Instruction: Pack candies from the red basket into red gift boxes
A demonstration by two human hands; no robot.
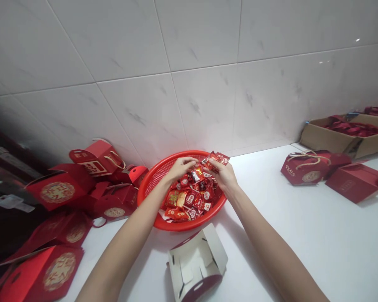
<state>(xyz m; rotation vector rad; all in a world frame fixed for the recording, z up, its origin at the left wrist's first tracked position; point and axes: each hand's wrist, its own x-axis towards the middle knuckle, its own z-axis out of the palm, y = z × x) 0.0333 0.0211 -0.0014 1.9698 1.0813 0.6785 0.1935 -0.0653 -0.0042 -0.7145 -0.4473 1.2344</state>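
A red plastic basket (182, 226) stands against the tiled wall, partly filled with small wrapped sweets and snacks (190, 197), mostly red. Over the basket's right side, my right hand (223, 174) grips red packets (217, 158) between thumb and fingers. My left hand (181, 168) is above the middle of the basket with its fingers bent together at the tips; whether anything small is between them cannot be made out. In front of the basket lies an open box (193, 260), white inside and dark red outside, with nothing in it.
Several red gift boxes (58, 191) with gold emblems are heaped at the left. Red boxes with rope handles (305, 167) stand on the white table (280, 235) at the right. Behind them, a cardboard carton (327, 140) holds dark red ribbon-like items.
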